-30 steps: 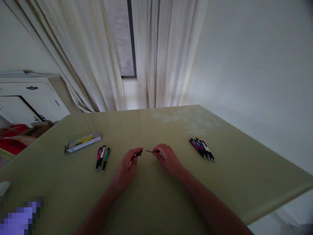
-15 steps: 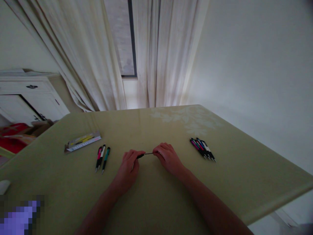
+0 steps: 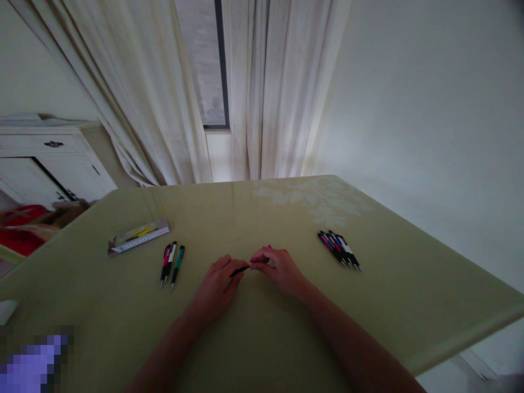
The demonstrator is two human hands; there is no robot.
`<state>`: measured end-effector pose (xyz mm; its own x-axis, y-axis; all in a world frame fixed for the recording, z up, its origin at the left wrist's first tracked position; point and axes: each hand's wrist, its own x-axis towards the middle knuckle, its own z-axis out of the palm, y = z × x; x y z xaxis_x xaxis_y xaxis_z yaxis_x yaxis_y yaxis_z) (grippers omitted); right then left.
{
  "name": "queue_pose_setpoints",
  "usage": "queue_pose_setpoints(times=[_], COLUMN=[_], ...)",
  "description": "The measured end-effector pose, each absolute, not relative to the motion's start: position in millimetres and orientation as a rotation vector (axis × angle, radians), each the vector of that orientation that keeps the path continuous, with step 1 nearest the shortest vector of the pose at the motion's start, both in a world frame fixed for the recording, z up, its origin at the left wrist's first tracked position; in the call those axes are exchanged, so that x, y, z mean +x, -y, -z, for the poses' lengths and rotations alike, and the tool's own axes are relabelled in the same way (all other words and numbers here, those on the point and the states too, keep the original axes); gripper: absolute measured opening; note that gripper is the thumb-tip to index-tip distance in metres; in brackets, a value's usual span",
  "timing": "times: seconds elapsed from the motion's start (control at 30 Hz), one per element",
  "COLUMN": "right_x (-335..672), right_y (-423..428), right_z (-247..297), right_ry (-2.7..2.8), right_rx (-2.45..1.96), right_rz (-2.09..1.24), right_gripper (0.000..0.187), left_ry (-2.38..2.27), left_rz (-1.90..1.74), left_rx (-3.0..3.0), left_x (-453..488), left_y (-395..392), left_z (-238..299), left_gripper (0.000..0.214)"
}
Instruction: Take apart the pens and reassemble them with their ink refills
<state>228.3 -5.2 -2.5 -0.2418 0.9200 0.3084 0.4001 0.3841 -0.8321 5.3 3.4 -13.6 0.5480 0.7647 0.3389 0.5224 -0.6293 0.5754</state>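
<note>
At the bottom left there is a purple patch (image 3: 33,363) made of big blurry squares, so I can't tell what it is. A white thing (image 3: 6,312) behind it is cut off by the picture's side. Both arms run off the bottom.

Next come the 2 hands, close together over the green table (image 3: 262,218). The left hand (image 3: 219,281) pinches a thin black pen part (image 3: 239,271), which points at the other hand's fingertips. The right hand (image 3: 282,270) has its finger and thumb squeezed together, and a pink piece (image 3: 269,246) pokes up over its fingers. The rest of that piece is hidden. I can't see if the black and pink bits touch.

These bits look thin, so a loose pinch might let 1 drop and roll away. If the hands push crooked, the thin part might bend.

To the left lie 3 pens: a pink pen (image 3: 166,263), a white pen (image 3: 171,260) and a green pen (image 3: 178,266). A bumping arm could make them roll. Far to the right is a bunch of pens (image 3: 339,249), too squashed together to count.

A bit farther, the long box (image 3: 139,238) has words too blurry to read. Behind everything, curtains (image 3: 282,87) hide part of the window (image 3: 202,65).
</note>
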Motion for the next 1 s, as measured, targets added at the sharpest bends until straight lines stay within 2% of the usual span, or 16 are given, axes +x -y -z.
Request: queue_pose_setpoints(times=[0.17,0.37,0.47,0.63,0.83,1.0], right_x=[229.5,245.5,251.5,250.5,242.4,237.7], right_y=[5.4,-4.4,-7.2,-6.8,-5.4,-1.8], right_z=[-1.6,2.3,8.2,10.2,7.2,3.7], right_ry=[1.795,1.798,1.845,1.886,1.864,1.929], right_rx=[-1.223,-1.679,-1.79,-1.67,-1.353,-1.222], right_rz=[-0.806,-0.336,-0.318,-0.394,-0.615,-0.583], right_gripper=[0.028,0.015,0.013,0.008,0.011,0.01], left_ry=[-1.065,-1.217,-1.273,-1.315,-1.327,-1.318], left_rz=[-0.763,-0.813,-0.812,-0.781,-0.749,-0.731], left_rx=[2.448,2.432,2.456,2.489,2.523,2.556], left_x=[5.5,3.4,1.9,0.3,-0.3,2.9], left_y=[-3.3,-7.6,-9.4,-10.7,-11.2,-8.1], left_z=[16.9,19.0,21.3,25.2,25.7,20.4], left_gripper=[0.027,0.029,0.03,0.03,0.03,0.033])
